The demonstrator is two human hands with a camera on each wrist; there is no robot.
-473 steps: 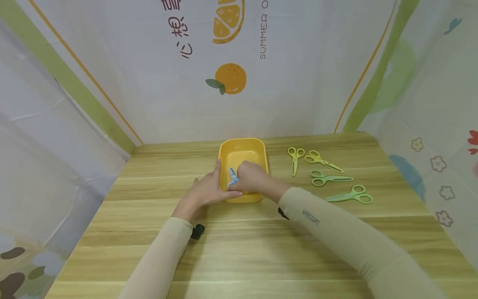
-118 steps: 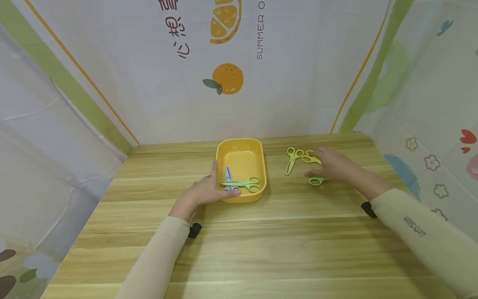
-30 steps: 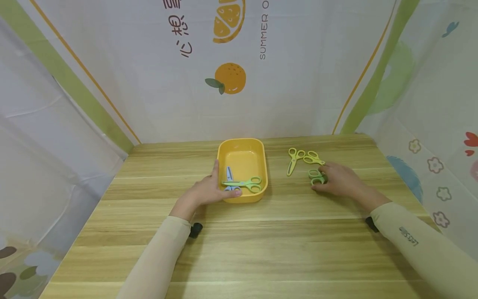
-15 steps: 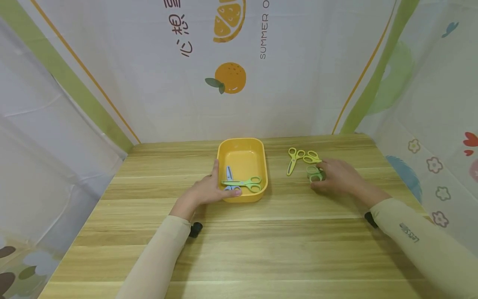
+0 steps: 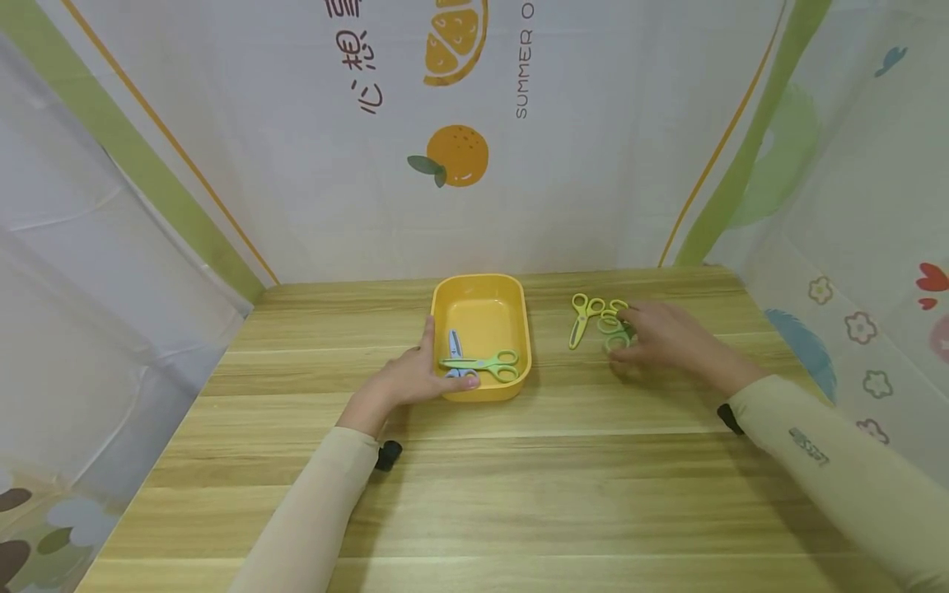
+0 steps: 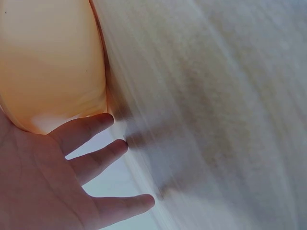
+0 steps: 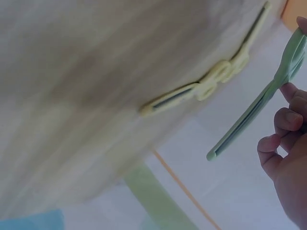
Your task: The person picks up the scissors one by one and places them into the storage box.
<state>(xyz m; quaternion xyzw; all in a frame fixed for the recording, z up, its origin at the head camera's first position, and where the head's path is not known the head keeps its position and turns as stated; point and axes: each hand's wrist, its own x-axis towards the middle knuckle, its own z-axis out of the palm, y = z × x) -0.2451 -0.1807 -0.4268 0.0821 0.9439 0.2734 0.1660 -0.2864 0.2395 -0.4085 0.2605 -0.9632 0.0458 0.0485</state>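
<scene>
A big white cloth [image 5: 593, 206] with fruit pictures and writing on it stands behind the tabletop [image 5: 534, 494], which has light and dark wood stripes. Two long cream sleeves [image 5: 307, 511] reach over the tabletop, one on each arm. A yellow box [image 5: 478, 317] sits flat near the back of the tabletop.

The hands are not as big as the box. The left hand [image 5: 404, 379] rests on the near left corner of the box. Its fingers are straight and spread out at the side, and its thumb lies over the front edge. The right hand [image 5: 667, 333] is to the right of the box, well apart from it. It pinches one pair of green scissors [image 7: 277, 82] by the handles and holds them up off the tabletop.

One pair of yellow scissors [image 5: 582, 319] lies on the tabletop between the box and the right hand, with the tip pointing to the front. A second yellow pair [image 7: 178, 97] lies just beside it, partly behind the right hand in the head view. Inside the box, a second green pair [image 5: 482, 363] lies across the blue scissors [image 5: 455, 342]. The blue blades point to the back.

A small black knob [image 5: 389, 455] is by the left wrist.
</scene>
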